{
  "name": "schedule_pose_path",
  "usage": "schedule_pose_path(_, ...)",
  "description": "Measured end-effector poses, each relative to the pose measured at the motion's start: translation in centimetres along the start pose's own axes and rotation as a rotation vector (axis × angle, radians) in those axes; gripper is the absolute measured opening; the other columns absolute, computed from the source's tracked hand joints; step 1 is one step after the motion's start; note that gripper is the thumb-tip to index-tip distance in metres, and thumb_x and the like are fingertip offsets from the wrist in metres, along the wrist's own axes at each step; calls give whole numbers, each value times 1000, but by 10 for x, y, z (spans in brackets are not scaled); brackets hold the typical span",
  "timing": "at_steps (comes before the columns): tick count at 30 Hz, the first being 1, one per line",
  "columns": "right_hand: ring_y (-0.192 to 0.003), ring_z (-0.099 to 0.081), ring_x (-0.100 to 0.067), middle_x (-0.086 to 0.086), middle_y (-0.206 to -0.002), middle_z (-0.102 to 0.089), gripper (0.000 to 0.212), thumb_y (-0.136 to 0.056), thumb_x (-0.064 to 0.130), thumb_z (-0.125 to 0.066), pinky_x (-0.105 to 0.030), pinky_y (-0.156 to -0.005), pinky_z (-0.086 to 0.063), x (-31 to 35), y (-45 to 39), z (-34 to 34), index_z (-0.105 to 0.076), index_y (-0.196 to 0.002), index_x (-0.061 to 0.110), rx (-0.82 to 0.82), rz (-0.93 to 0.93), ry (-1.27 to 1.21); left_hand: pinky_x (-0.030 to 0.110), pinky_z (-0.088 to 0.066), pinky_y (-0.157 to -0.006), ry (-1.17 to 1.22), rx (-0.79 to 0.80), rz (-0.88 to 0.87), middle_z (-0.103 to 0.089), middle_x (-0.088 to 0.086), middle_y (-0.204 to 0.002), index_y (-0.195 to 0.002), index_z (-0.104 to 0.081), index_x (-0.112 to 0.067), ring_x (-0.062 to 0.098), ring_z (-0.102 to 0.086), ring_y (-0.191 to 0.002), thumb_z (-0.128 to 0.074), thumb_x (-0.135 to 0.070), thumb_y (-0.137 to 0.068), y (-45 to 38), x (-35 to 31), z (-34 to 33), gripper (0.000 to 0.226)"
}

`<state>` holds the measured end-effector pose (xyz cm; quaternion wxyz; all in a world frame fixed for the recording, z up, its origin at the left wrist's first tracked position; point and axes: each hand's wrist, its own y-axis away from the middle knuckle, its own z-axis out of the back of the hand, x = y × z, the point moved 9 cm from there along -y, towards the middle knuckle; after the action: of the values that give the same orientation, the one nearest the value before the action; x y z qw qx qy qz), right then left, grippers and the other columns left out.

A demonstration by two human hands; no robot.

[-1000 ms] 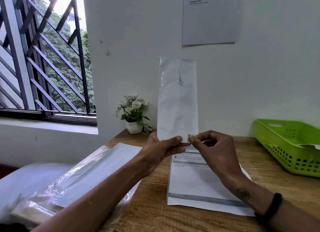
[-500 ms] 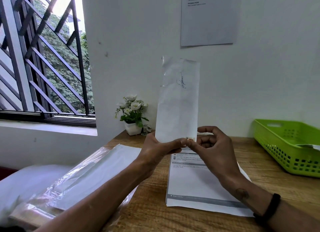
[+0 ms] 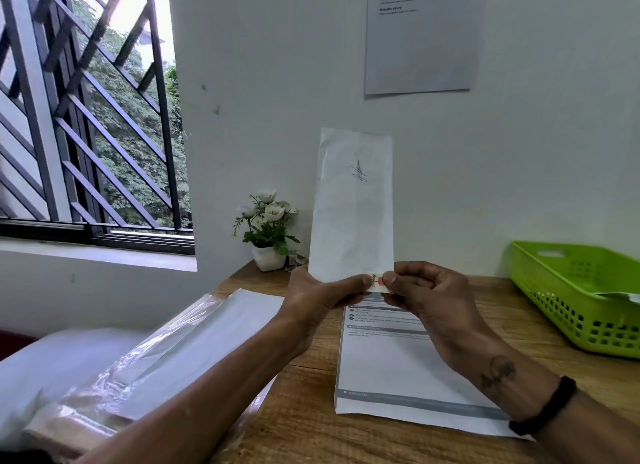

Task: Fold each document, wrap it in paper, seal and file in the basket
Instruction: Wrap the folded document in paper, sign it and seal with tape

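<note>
I hold a tall white paper packet [image 3: 351,214] upright in front of the wall, a blue signature near its top. My left hand [image 3: 320,299] pinches its bottom left edge. My right hand [image 3: 420,295] pinches a small sticker [image 3: 376,280] with red on it at the packet's bottom right corner. Beneath my hands a stack of printed documents [image 3: 394,366] lies flat on the wooden desk [image 3: 304,425]. The green plastic basket [image 3: 568,290] stands at the right, with a white paper edge showing inside it.
A clear plastic pack of white sheets [image 3: 180,346] lies at the desk's left, overhanging its edge. A small potted white flower [image 3: 268,231] stands at the back against the wall. A notice sheet [image 3: 420,34] is on the wall. A barred window is at left.
The packet tilted slightly, then came back upright and a little lower. My right fingers moved onto its bottom right corner, where a small sticker with red now shows.
</note>
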<state>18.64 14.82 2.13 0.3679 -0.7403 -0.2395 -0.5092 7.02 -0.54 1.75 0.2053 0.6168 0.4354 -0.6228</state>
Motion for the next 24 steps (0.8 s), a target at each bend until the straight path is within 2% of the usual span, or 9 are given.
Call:
schedule_pose_path(5,-89,-79,-26,-12,-94,-81,21,-87,0,-76,-35,-85,-62,3,1,-2,-73,-107,6,21,34,48,39,-65,-80,27,-22,25,-80,13,-99,-110,-73,-3,30,-79,-91,-90,-8,-76,0,3,1,38)
schedule_pose_path(11,-92,-79,-21,-6,-97,-82,30,-85,-3,-77,-35,-85,-63,6,2,-4,-73,-113,10,66,80,125,43,-65,-81,68,3,75,-79,18,-103,-116,-68,0,35,-78,-93,-87,-6,-78,0,7,3,44)
schedule_pose_path(14,-90,-79,-22,-7,-97,-81,31,-85,-3,-78,-38,-84,-63,8,0,2,-73,-113,9,21,94,102,43,-65,-84,293,81,129,-76,24,-113,-127,-60,3,37,-76,-101,-84,-3,-77,-1,10,-9,55)
schedule_pose_path(17,-90,-79,-27,-11,-96,-81,30,-84,-5,-78,-41,-86,-63,4,-3,6,-72,-112,7,-15,74,32,44,-64,-89,501,169,169,-71,29,-122,-134,-56,4,37,-74,-107,-83,-8,-82,1,9,-20,60)
schedule_pose_path(19,-91,-78,-30,-13,-96,-81,30,-84,-6,-77,-42,-86,-62,2,-3,8,-72,-110,6,-26,52,-16,48,-59,-98,451,225,146,-71,27,-125,-135,-55,3,36,-71,-116,-83,-14,-83,3,7,-25,61)
schedule_pose_path(21,-91,-78,-32,-14,-96,-81,29,-83,-6,-77,-42,-86,-62,0,-3,8,-71,-109,4,-19,38,-45,49,-56,-102,218,223,70,-75,17,-122,-131,-62,-5,30,-72,-117,-85,-22,-84,4,4,-25,54)
schedule_pose_path(24,-92,-78,-33,-15,-96,-80,32,-82,-5,-78,-42,-87,-63,-2,0,3,-69,-112,1,31,26,-47,43,-62,-93,-83,105,-61,-79,3,-111,-121,-69,-22,22,-75,-107,-87,-34,-80,5,1,-17,47)
